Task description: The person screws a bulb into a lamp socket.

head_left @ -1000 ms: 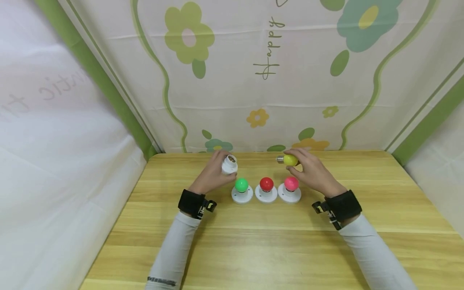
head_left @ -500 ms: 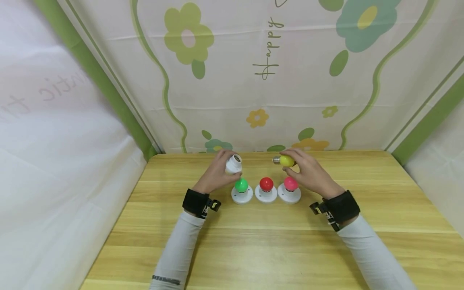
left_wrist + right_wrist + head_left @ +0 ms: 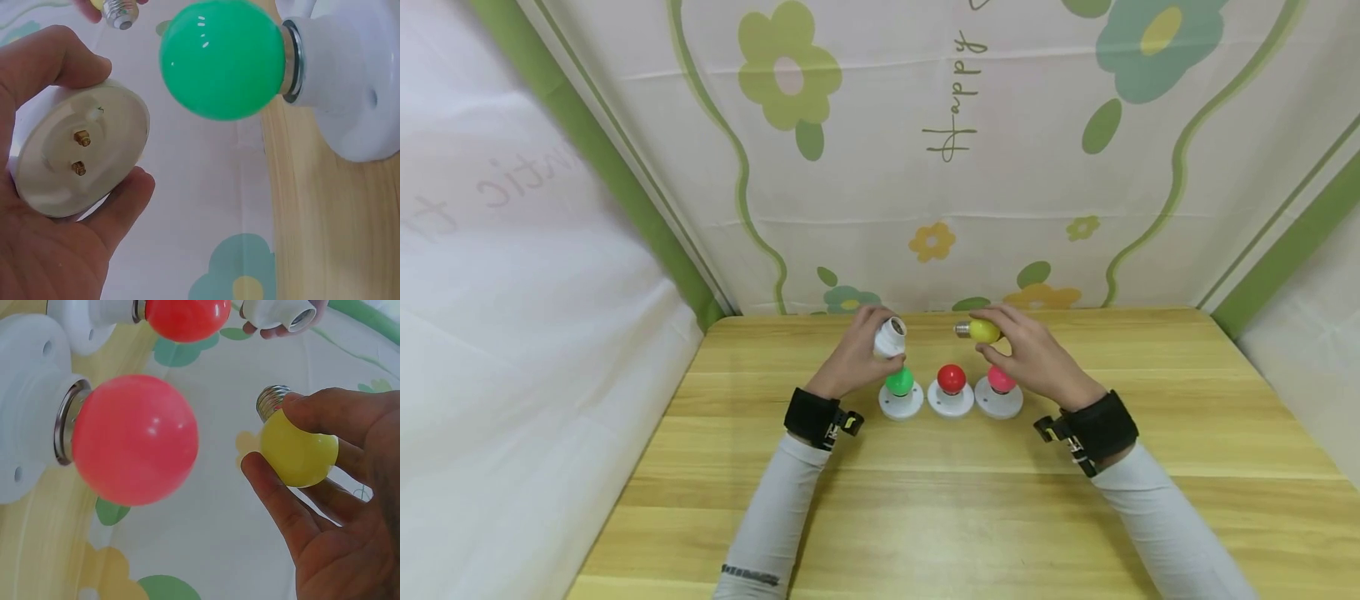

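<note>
My left hand point(image 3: 856, 356) grips a white lamp socket point(image 3: 891, 337) above the table, its opening tilted up and to the right. In the left wrist view the underside of the socket point(image 3: 83, 152) shows two brass screws. My right hand point(image 3: 1034, 350) holds a yellow light bulb point(image 3: 984, 331) between thumb and fingers, its metal screw base pointing left at the socket. A gap separates the two. Below stand a green bulb point(image 3: 899, 382), a red bulb point(image 3: 951, 379) and a pink bulb point(image 3: 1001, 380), each upright in a round white socket. The right hand partly covers the pink one.
The wooden table point(image 3: 925, 508) extends toward me from the row of bulbs. Behind its far edge hangs a flower-printed cloth point(image 3: 865, 167). A white cloth wall point(image 3: 535, 333) borders the left side, another the right.
My left hand has moved right with the socket and tipped its opening further rightward. My right hand has shifted left with the yellow bulb, so the gap between them has narrowed.
</note>
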The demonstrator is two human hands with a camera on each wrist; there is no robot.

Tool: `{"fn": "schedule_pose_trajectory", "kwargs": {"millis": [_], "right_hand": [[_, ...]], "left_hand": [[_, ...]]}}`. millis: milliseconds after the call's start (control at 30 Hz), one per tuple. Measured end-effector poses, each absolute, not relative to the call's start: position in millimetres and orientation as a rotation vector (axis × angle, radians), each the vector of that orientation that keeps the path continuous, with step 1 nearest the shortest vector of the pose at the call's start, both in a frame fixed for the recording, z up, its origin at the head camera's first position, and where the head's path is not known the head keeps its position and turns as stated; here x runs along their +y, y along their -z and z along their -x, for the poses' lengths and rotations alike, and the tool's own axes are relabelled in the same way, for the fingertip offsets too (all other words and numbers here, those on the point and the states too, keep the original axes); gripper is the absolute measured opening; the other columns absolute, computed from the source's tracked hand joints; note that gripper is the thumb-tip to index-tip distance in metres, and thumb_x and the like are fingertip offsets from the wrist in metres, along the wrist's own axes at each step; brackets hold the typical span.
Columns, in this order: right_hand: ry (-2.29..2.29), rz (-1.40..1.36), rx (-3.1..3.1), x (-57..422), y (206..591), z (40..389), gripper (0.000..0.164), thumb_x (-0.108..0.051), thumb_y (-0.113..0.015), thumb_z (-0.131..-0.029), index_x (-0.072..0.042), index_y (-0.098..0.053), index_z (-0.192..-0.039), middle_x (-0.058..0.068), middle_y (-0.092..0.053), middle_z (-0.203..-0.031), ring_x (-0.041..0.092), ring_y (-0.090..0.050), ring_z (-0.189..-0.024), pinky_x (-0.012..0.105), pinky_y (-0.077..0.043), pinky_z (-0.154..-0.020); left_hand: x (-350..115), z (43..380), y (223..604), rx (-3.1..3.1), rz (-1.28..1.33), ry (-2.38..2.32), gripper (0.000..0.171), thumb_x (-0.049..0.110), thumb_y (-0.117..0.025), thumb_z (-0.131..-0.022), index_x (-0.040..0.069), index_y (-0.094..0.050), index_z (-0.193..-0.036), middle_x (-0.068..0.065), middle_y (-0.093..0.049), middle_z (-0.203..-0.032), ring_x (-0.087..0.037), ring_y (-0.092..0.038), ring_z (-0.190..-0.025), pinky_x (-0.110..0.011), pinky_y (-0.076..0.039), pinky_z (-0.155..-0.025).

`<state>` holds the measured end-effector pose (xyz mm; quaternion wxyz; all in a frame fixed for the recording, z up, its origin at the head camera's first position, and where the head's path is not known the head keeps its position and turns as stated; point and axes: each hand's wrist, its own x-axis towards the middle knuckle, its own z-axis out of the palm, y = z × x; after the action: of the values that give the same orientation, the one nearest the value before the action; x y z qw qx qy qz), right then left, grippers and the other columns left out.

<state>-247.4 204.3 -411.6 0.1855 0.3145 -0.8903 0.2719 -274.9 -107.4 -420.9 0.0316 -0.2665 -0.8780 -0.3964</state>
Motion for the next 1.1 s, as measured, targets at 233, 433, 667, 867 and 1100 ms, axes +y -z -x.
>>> {"fn": "schedule_pose_trajectory", "kwargs": {"millis": [233,433,667,867,1100], "right_hand": [[-0.762,-0.899,-2.502,200,409,245,0.053,-0.006,-0.082,-0.093,-0.002,-0.061,-0.141,0.015,-0.064,-0.133,0.031,-0.07,-0.113,0.05,-0.062,-0.093],[-0.768,-0.914,-2.488,196,406,243,0.053,-0.006,-0.082,-0.093,-0.002,-0.061,-0.141,0.014,-0.064,-0.132,0.031,-0.07,-0.113,0.049,-0.062,-0.093],[-0.771,-0.928,-2.476,192,401,240,0.054,-0.007,-0.082,-0.093,-0.002,-0.06,-0.142,0.015,-0.064,-0.136,0.032,-0.07,-0.116,0.051,-0.062,-0.095],[-0.77,-0.941,-2.456,189,397,238,0.054,-0.008,-0.082,-0.093,-0.003,-0.06,-0.142,0.015,-0.063,-0.138,0.033,-0.07,-0.118,0.051,-0.061,-0.096],[-0.757,-0.945,-2.443,187,396,238,0.054,-0.008,-0.082,-0.093,-0.004,-0.06,-0.142,0.014,-0.064,-0.137,0.031,-0.071,-0.117,0.049,-0.062,-0.095]], "left_hand": [[-102,276,422,-2.714,0.831,1.254,0.064,0.006,-0.081,-0.085,0.0,-0.055,-0.143,-0.016,-0.044,-0.149,-0.034,-0.055,-0.13,-0.051,-0.052,-0.112],[-97,275,421,-2.717,0.854,1.257,0.064,0.005,-0.08,-0.085,0.0,-0.054,-0.143,-0.015,-0.044,-0.15,-0.033,-0.054,-0.132,-0.049,-0.052,-0.113],[-93,275,422,-2.721,0.884,1.246,0.065,0.006,-0.081,-0.084,0.003,-0.052,-0.142,-0.012,-0.046,-0.144,-0.029,-0.056,-0.125,-0.045,-0.056,-0.107],[-90,274,420,-2.718,0.901,1.265,0.063,0.007,-0.081,-0.084,0.006,-0.053,-0.141,-0.011,-0.045,-0.144,-0.029,-0.057,-0.122,-0.047,-0.057,-0.105],[-89,275,420,-2.716,0.928,1.214,0.062,0.01,-0.081,-0.086,0.007,-0.055,-0.142,-0.011,-0.045,-0.144,-0.028,-0.057,-0.122,-0.045,-0.058,-0.102]]}}
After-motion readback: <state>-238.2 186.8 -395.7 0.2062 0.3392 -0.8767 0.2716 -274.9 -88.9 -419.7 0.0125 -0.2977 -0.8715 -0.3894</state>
